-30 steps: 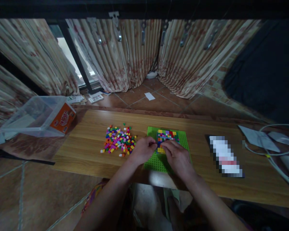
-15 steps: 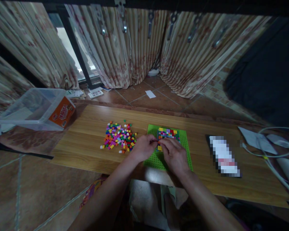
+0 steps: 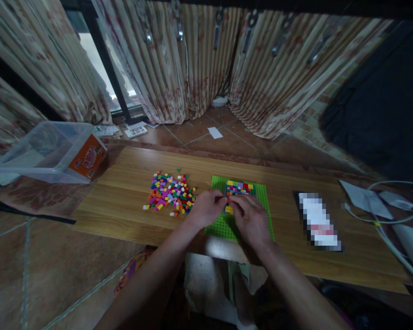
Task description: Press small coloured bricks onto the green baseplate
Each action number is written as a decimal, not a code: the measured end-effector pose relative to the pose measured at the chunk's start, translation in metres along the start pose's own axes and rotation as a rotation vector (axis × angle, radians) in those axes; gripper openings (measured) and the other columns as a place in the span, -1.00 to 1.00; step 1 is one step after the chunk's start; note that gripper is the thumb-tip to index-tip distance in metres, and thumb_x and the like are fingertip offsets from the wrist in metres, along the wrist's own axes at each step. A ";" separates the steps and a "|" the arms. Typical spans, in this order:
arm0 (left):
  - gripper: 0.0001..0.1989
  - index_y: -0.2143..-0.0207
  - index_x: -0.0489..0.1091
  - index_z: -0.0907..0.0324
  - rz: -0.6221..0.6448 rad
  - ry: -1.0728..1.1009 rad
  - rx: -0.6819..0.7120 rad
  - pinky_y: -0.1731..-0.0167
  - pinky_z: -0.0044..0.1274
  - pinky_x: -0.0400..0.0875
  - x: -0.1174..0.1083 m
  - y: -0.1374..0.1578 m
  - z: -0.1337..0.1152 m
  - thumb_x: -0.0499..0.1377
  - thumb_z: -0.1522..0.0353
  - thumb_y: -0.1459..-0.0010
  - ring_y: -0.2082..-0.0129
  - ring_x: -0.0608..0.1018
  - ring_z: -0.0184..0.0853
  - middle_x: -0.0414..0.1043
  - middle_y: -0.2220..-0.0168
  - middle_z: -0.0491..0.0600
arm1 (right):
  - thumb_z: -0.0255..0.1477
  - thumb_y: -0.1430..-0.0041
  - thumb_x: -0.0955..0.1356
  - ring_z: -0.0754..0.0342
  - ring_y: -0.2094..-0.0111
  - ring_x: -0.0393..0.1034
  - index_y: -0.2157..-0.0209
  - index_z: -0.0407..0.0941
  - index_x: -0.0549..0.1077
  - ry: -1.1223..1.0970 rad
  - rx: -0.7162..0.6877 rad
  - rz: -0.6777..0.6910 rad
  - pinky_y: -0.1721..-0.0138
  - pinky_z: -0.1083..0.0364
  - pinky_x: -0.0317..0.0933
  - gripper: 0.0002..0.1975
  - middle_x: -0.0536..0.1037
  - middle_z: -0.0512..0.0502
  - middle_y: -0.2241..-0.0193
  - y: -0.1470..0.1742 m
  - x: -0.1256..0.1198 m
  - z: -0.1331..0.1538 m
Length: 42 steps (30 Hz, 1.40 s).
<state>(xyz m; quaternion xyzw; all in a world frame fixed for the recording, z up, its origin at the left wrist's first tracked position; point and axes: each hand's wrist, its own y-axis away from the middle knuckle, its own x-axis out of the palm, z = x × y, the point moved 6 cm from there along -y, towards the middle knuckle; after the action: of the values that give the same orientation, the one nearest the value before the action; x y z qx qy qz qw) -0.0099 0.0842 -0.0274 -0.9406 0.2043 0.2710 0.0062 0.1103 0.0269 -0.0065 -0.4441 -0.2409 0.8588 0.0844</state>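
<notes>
A green studded baseplate point(image 3: 223, 233) lies on the wooden bench, bearing a block of small multicoloured bricks point(image 3: 240, 187) in its upper part. My left hand point(image 3: 209, 207) reaches over the plate's left edge, thumb and fingertips pinched together by the bricks. From the right, my right hand point(image 3: 249, 215) bends over the same bricks, its fingertips closed close to those of the left. Whatever sits between the fingertips of either hand is too small to make out. Left of the plate, a loose pile of coloured bricks point(image 3: 170, 192) is spread on the wood.
A phone-like object point(image 3: 318, 222), blurred out, rests right of the plate on the bench point(image 3: 124, 201). Farther right are white cables point(image 3: 385, 233) and papers point(image 3: 361, 199). A clear plastic box point(image 3: 44, 169) with an orange label stands at the left. Striped curtains point(image 3: 199, 68) hang behind.
Both hands stay over the brick block, with the fingertips shifting only slightly. The whole view has moved a little.
</notes>
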 end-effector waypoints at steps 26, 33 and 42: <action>-0.77 0.40 0.56 0.23 -0.044 0.000 -0.066 0.49 -0.58 0.23 0.004 -0.004 0.007 0.14 0.31 -0.12 0.51 0.41 -0.40 0.48 0.52 -0.08 | -0.13 -0.14 0.35 -0.21 -0.19 0.12 -0.03 -0.15 0.39 0.019 0.331 -0.108 -0.18 -0.25 0.03 -0.49 0.26 -0.33 -0.14 0.006 0.008 -0.044; -0.79 0.41 0.55 0.23 -0.073 0.014 -0.055 0.49 -0.58 0.24 0.004 0.002 0.002 0.15 0.33 -0.13 0.51 0.42 -0.41 0.48 0.52 -0.08 | -0.09 -0.17 0.30 -0.22 -0.20 0.12 -0.03 -0.13 0.39 0.049 0.299 -0.092 -0.18 -0.25 0.03 -0.49 0.25 -0.33 -0.14 0.007 0.009 -0.041; -0.77 0.37 0.53 0.22 -0.283 -0.036 0.003 0.41 -0.58 0.29 -0.057 0.014 0.015 0.09 0.35 -0.17 0.44 0.47 -0.39 0.52 0.45 -0.06 | -0.09 -0.22 0.24 -0.20 -0.13 0.21 0.04 -0.14 0.45 0.039 0.316 -0.123 -0.15 -0.22 0.08 -0.53 0.38 -0.32 -0.03 0.006 -0.003 -0.043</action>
<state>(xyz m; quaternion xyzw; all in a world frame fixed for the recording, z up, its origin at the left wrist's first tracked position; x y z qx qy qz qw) -0.0669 0.0953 -0.0091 -0.9551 0.0699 0.2838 0.0493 0.1470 0.0355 -0.0287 -0.4264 -0.1277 0.8705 0.2102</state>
